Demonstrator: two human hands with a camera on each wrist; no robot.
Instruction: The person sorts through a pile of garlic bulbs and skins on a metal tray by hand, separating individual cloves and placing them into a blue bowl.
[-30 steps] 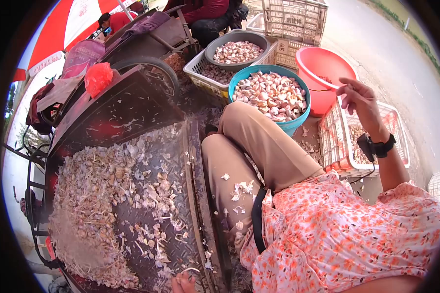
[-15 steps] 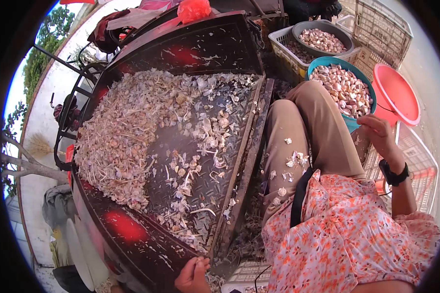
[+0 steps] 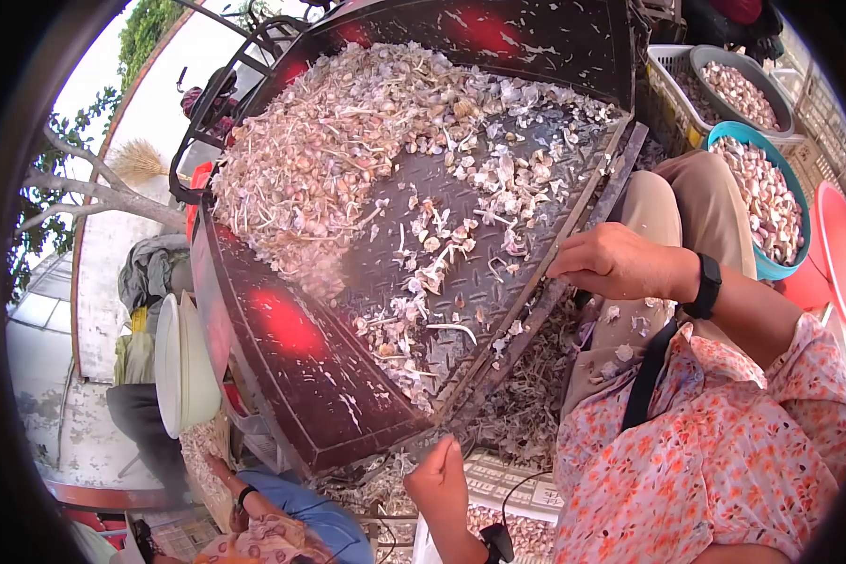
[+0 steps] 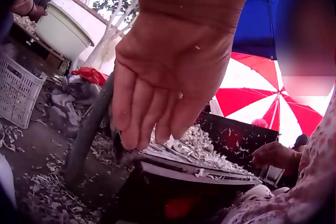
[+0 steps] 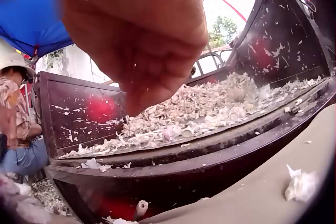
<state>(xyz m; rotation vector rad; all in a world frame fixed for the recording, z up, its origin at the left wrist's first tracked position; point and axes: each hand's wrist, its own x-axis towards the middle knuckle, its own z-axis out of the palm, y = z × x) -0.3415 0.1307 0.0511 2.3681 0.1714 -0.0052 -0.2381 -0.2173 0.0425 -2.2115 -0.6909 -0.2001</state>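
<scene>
My left hand [image 3: 439,489] hangs in the air by the near corner of a dark metal cart bed [image 3: 348,414]; in the left wrist view its fingers [image 4: 144,111] point down, fairly straight, with nothing in them. Over the bed's long edge and my knees is my right hand [image 3: 625,265], its fingers curled in, no object showing between them in the right wrist view. Dry garlic skins and stems [image 3: 301,179] are heaped in the bed, with looser scraps [image 3: 432,244] scattered on its patterned floor. Below the left hand stands a white crate [image 3: 503,475] with garlic cloves.
A teal basin [image 3: 796,179] of garlic cloves, a grey basin [image 3: 788,89] of cloves and a red basin [image 3: 841,254] stand beyond my legs. Another person [image 3: 282,526] sits at lower left, near a pale tub [image 3: 183,367]. Garlic skins litter the ground.
The head view has swung left, bringing the other person and more of the crate into sight. My right hand has moved from beside the teal basin to the cart bed's edge.
</scene>
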